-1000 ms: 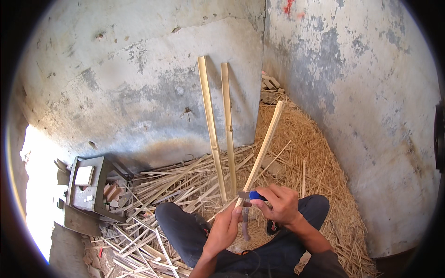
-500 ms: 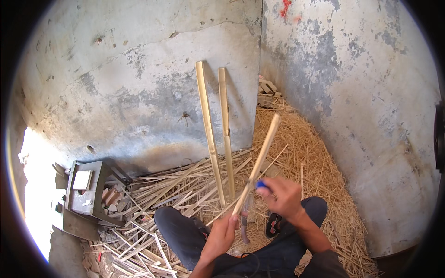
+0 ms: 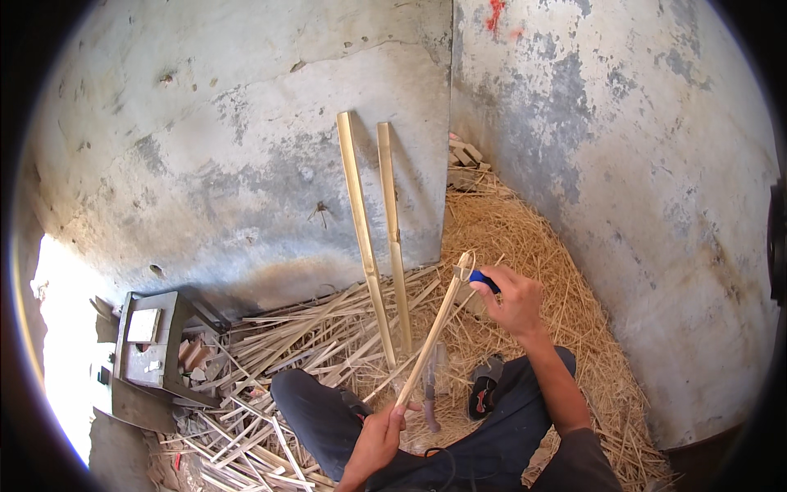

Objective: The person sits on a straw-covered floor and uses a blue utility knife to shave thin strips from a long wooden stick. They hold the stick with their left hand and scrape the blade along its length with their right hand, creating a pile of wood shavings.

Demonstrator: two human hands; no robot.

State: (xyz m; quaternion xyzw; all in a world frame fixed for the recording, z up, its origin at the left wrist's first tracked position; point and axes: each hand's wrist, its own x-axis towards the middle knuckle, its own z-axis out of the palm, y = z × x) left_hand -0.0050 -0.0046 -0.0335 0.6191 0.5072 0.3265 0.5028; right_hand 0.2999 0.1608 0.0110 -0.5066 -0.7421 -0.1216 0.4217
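My left hand (image 3: 377, 439) is closed round the near end of a split bamboo strip (image 3: 429, 348), which slants up and away to the right. My right hand (image 3: 516, 303) grips a knife by its blue handle (image 3: 485, 282). The knife's short metal blade lies across the strip close to its far end, where a thin pale curl of shaving stands out. Both hands are above my bent legs. Between my feet, a tool with a brownish handle (image 3: 433, 418) is partly hidden behind the strip.
Two longer bamboo strips (image 3: 359, 213) lean against the worn wall (image 3: 246, 164). Loose strips (image 3: 328, 320) cover the floor at left, and shavings (image 3: 533, 246) heap up at right. A dark stool-like frame (image 3: 168, 336) lies at far left near broken bricks (image 3: 195, 353).
My right hand has carried the knife away from me along the strip, from its middle to near its far end. The strip's far end has dropped lower in view.
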